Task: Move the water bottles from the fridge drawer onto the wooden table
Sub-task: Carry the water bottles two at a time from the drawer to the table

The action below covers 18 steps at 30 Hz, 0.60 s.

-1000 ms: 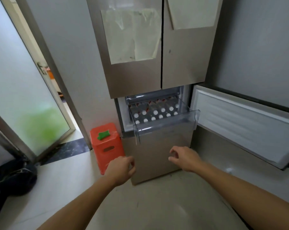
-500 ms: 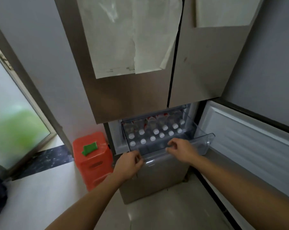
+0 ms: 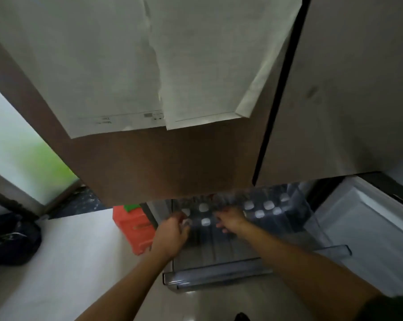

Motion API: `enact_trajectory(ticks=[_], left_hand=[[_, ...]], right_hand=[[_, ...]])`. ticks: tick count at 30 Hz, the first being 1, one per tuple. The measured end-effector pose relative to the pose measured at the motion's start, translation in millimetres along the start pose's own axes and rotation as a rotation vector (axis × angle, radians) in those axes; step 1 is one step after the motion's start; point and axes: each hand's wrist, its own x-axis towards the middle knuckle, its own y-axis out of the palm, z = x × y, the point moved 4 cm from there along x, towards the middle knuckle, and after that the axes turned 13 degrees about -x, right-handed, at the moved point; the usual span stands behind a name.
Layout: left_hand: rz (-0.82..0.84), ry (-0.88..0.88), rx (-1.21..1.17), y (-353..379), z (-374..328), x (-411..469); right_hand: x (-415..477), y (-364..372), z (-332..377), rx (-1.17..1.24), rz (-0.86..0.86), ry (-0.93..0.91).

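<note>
Your left hand point(image 3: 172, 232) curls by an upright water bottle point(image 3: 187, 223), at 1 o'clock; both grips blurred, cannot tell.

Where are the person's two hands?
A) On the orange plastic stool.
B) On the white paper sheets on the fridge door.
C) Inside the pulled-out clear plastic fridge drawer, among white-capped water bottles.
C: the left hand and the right hand both reach inside the clear plastic fridge drawer, among the white-capped water bottles.
</note>
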Motion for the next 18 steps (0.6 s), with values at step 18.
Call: enact_trajectory(ticks=[18], left_hand=[[-0.076,-0.101,-0.069,-5,3,25]], right_hand=[[4,-1,-2,0.327,0.107,0.011]])
